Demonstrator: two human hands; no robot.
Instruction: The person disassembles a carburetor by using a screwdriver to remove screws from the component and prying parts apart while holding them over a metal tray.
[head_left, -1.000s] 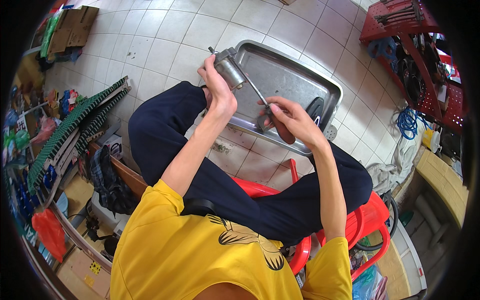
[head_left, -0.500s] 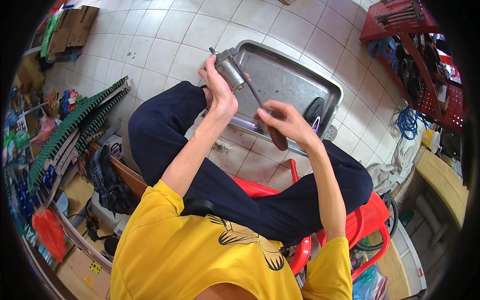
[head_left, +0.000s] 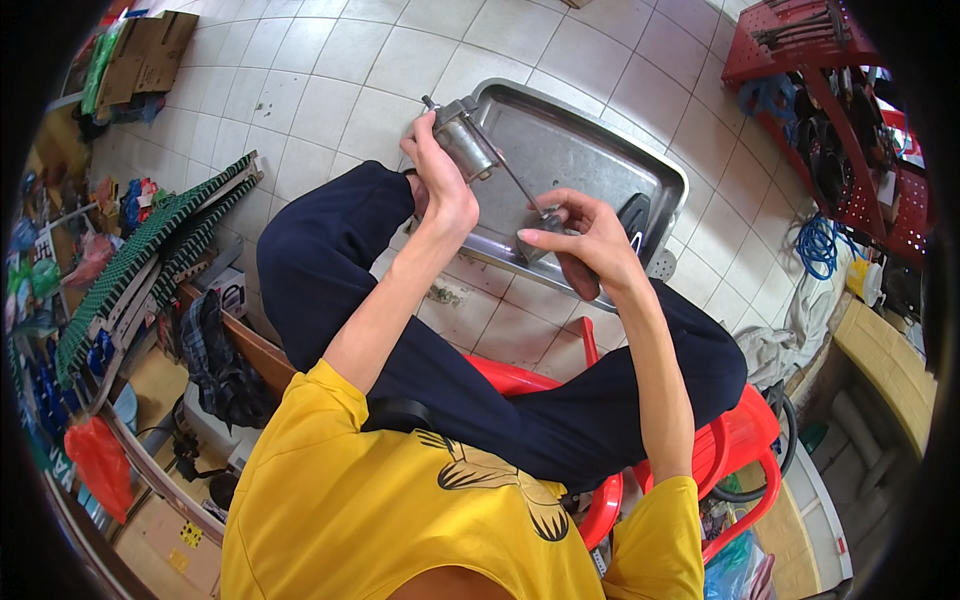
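hands [head_left: 520,215]: 2 | screwdriver [head_left: 545,232]: 1 | metal cylinder part [head_left: 466,147]: 1 | steel tray [head_left: 590,150]: 1 | red stool [head_left: 700,450]: 1

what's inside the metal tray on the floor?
In the metal tray: a black object at its right end, and bare metal elsewhere. The left hand holding a metal cylinder and the right hand gripping a screwdriver cover the near edge.

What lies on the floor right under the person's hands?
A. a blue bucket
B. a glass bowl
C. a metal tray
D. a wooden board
C: a shiny metal tray lies on the tiled floor beneath the left hand, which grips a small metal cylinder, and the right hand, which holds a screwdriver.
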